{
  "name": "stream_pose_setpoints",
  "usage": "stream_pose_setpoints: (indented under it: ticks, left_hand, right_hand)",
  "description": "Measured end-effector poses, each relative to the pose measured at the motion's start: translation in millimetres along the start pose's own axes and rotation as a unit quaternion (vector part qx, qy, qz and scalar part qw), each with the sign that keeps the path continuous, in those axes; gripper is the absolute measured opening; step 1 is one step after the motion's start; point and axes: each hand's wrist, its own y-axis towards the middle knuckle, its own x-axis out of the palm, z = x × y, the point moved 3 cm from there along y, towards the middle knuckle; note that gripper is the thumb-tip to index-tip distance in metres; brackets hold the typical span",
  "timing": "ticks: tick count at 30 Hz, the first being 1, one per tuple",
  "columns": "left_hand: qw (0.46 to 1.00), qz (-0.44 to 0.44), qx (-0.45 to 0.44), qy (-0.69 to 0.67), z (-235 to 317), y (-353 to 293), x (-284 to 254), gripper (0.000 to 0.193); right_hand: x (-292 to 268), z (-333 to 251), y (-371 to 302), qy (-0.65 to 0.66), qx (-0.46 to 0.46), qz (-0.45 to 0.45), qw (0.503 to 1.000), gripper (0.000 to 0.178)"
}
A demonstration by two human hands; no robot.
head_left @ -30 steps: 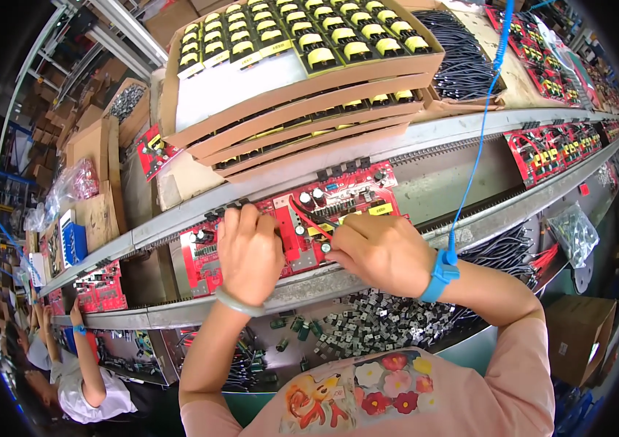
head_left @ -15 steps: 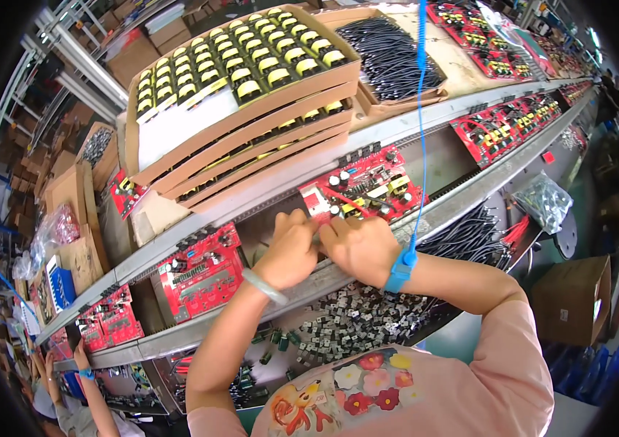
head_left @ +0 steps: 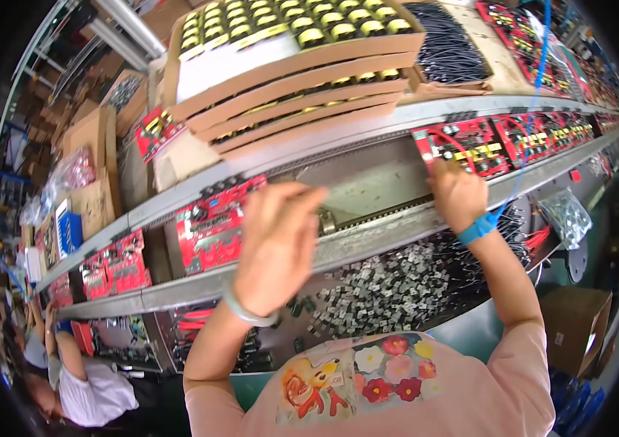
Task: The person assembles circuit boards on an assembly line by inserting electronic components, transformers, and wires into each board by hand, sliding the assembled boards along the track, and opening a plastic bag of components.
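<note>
My right hand [head_left: 459, 195] has its fingers curled on the near left corner of a red circuit board [head_left: 486, 156], which lies in the conveyor track and carries yellow-wrapped transformers and a red wire. A blue wrist strap [head_left: 478, 229] with a cord is round that wrist. Blurred by motion, my left hand [head_left: 277, 244] is raised with fingers stretched out and holds nothing I can see. It partly covers another red circuit board [head_left: 211, 226], which has fewer parts and no yellow ones showing.
Stacked cardboard trays of yellow-and-black transformers [head_left: 302, 40] stand behind the track, beside a box of black cables [head_left: 446, 47]. In front lie loose small metal-and-black components [head_left: 389, 291] and black leads. Along the metal rail [head_left: 368, 244] sit more boards. A person [head_left: 91, 386] works at far left.
The board with yellow transformers has slid right, closer to the boards further along, with my right hand at its corner. My hands have parted; the left has lifted leftward and opened. The view has shifted.
</note>
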Motion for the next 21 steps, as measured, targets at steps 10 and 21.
stream_pose_setpoints:
  ticks: [10, 21]
  left_hand:
    - [0.906, -0.031, -0.330, 0.264, -140.3, -157.2, -59.3, 0.058]
    - [0.939, -0.029, -0.248, 0.237, -104.7, -120.9, -14.9, 0.059]
  right_hand:
    - [5.0, 24.8, 7.0, 0.035, 0.009, 0.004, 0.999, 0.025]
    - [-49.1, -122.3, -73.4, 0.283, -0.458, -0.033, 0.842, 0.027]
